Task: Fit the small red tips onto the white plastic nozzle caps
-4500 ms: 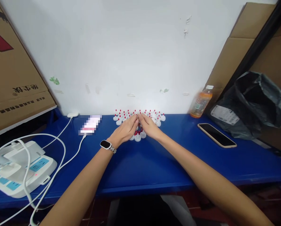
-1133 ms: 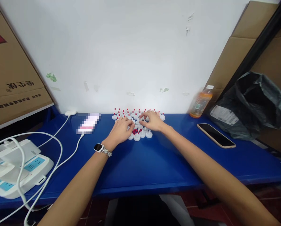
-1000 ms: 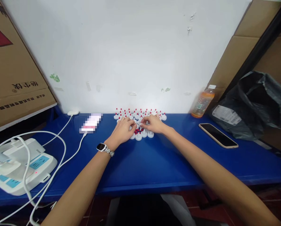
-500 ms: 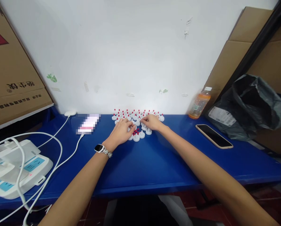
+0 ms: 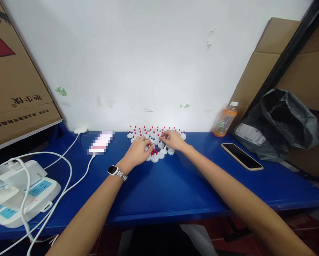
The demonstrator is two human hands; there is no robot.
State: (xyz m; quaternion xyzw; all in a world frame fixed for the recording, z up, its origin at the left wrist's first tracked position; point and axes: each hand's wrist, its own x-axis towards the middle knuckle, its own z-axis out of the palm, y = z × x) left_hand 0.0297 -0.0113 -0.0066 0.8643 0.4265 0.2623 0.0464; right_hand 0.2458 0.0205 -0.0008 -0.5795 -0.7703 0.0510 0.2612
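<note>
Near the wall stands a cluster of white nozzle caps [image 5: 155,158], many with small red tips [image 5: 152,127] on their spouts. Loose red tips [image 5: 154,152] lie on the table between my hands, ringed by caps. My left hand [image 5: 139,151], a watch on its wrist, curls over the left side of the cluster, thumb and fingers close together. What it grips is hidden. Over the right side, my right hand [image 5: 173,140] pinches thumb and fingertips together above a cap; whatever is between them is too small to make out. One cap [image 5: 165,150] by this hand looks tilted.
A blue table [image 5: 165,192] runs along the wall. At left are a power strip [image 5: 28,199] with white cables and a charging phone [image 5: 100,142]. On the right, another phone [image 5: 241,156], an orange drink bottle [image 5: 225,121] and a grey plastic bag [image 5: 277,124]. Cardboard boxes [image 5: 23,85] flank both sides.
Both hands stay at the cluster with nearly the same finger pose. Caps beneath my right hand have shifted, and one now leans. The whole view has moved slightly.
</note>
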